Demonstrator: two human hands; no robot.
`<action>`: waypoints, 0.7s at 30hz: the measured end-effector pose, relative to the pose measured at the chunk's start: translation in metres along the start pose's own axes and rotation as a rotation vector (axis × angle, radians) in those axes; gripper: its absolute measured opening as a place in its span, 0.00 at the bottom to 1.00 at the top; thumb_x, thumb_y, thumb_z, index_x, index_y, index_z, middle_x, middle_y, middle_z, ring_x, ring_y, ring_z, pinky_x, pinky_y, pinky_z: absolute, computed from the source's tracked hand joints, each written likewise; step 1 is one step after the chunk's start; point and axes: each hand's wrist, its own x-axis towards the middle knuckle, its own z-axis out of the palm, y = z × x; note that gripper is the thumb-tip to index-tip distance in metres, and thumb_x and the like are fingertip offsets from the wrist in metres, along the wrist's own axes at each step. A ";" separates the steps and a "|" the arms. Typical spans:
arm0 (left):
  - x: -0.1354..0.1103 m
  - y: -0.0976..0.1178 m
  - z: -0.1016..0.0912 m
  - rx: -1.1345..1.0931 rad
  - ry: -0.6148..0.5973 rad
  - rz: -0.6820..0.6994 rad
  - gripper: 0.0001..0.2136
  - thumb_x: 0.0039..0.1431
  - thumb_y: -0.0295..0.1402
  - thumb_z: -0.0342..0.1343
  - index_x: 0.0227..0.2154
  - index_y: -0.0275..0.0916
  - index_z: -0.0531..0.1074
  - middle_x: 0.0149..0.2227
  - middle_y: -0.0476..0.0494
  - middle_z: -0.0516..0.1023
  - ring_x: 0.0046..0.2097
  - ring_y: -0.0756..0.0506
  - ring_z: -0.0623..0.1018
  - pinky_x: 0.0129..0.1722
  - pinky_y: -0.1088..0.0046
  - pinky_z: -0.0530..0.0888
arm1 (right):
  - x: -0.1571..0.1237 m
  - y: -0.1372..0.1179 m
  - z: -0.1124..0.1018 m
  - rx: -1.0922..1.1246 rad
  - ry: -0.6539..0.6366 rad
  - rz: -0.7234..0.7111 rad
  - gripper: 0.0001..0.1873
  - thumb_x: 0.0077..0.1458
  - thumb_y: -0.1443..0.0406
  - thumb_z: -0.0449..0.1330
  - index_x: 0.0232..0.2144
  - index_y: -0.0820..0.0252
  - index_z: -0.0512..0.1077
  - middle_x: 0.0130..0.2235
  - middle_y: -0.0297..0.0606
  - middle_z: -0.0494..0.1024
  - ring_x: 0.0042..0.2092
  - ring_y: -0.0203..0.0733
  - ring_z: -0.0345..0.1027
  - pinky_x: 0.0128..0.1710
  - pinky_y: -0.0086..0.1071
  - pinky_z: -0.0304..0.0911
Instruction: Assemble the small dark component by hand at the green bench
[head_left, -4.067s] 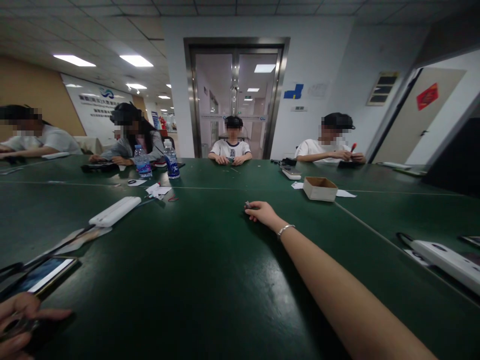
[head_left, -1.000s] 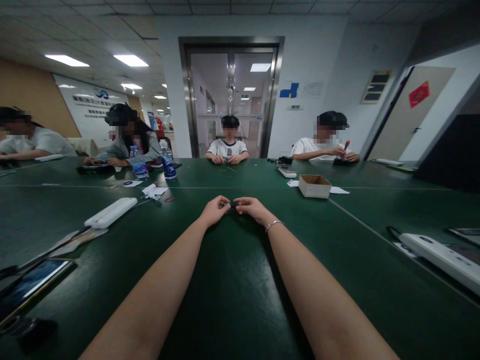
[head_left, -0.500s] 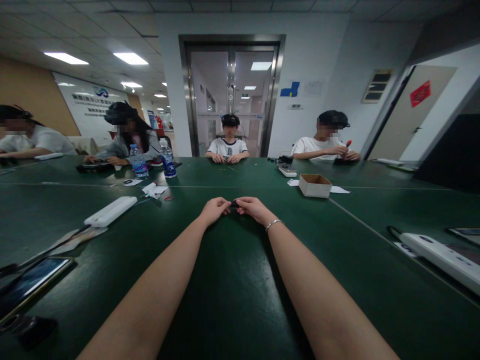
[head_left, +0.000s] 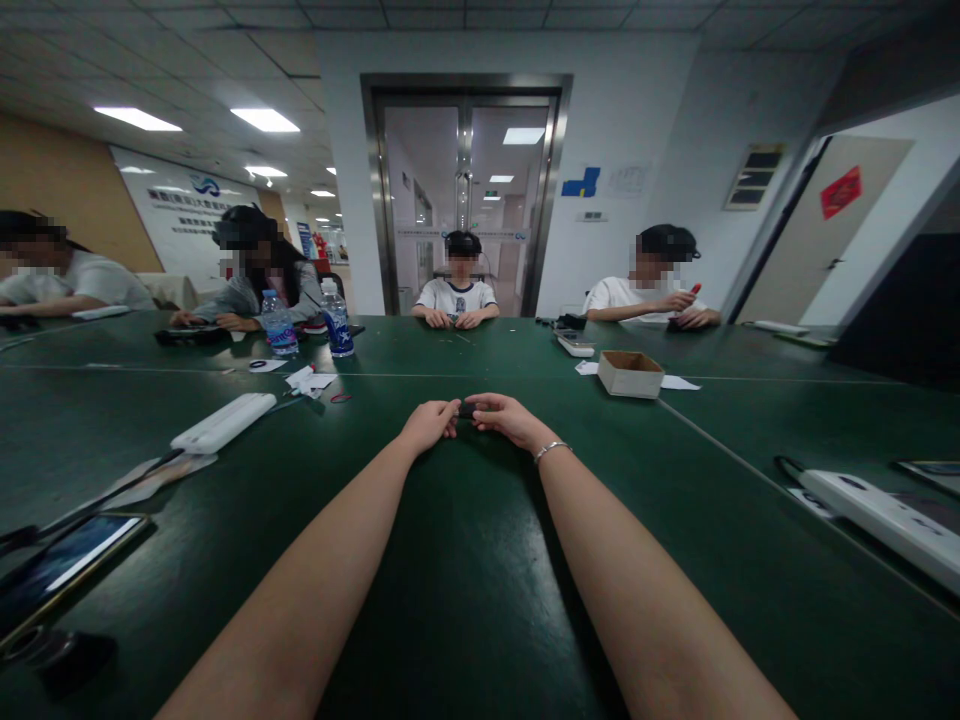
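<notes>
Both my arms reach forward over the green table. Between my fingertips is a small black object, too small and too covered for its kind to show. My left hand is closed on its left end. My right hand, with a silver bracelet at the wrist, pinches its right end between thumb and fingers. The two hands sit close together, low over the tabletop.
A small open box lies ahead on the right. On the left are a white power strip, a phone and two bottles. Another power strip lies at right. Several people sit across the table.
My hands stay in nearly the same spot around the small black object, with only slight finger movement. The view has shifted very slightly. Across the table, the person at right has lowered the red item a little.
</notes>
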 end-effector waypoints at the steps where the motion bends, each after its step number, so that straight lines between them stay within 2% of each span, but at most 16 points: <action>1: 0.000 0.000 0.000 0.014 0.004 -0.005 0.24 0.56 0.52 0.39 0.25 0.36 0.69 0.22 0.45 0.75 0.24 0.48 0.73 0.28 0.73 0.66 | 0.000 0.000 0.000 -0.005 -0.004 -0.003 0.17 0.48 0.78 0.59 0.41 0.64 0.72 0.36 0.37 0.73 0.30 0.29 0.68 0.31 0.21 0.67; 11: -0.002 0.005 -0.001 0.149 0.022 -0.035 0.28 0.58 0.52 0.33 0.17 0.39 0.66 0.19 0.46 0.74 0.23 0.47 0.72 0.28 0.71 0.64 | -0.002 -0.003 0.000 0.012 -0.030 0.011 0.17 0.43 0.79 0.61 0.38 0.62 0.73 0.37 0.36 0.72 0.31 0.30 0.69 0.31 0.22 0.68; 14: -0.003 0.005 0.000 0.159 0.040 -0.022 0.28 0.58 0.52 0.32 0.18 0.39 0.67 0.20 0.46 0.74 0.24 0.47 0.72 0.28 0.71 0.64 | -0.001 -0.003 0.000 0.049 -0.014 0.020 0.16 0.43 0.80 0.61 0.37 0.63 0.73 0.34 0.36 0.73 0.30 0.30 0.70 0.30 0.22 0.68; 21: -0.009 0.010 0.003 0.169 0.101 0.066 0.22 0.58 0.51 0.37 0.26 0.40 0.67 0.25 0.49 0.74 0.26 0.49 0.72 0.30 0.73 0.65 | 0.002 -0.002 0.003 0.112 0.117 0.076 0.03 0.55 0.72 0.57 0.32 0.69 0.71 0.22 0.38 0.72 0.22 0.32 0.67 0.22 0.22 0.66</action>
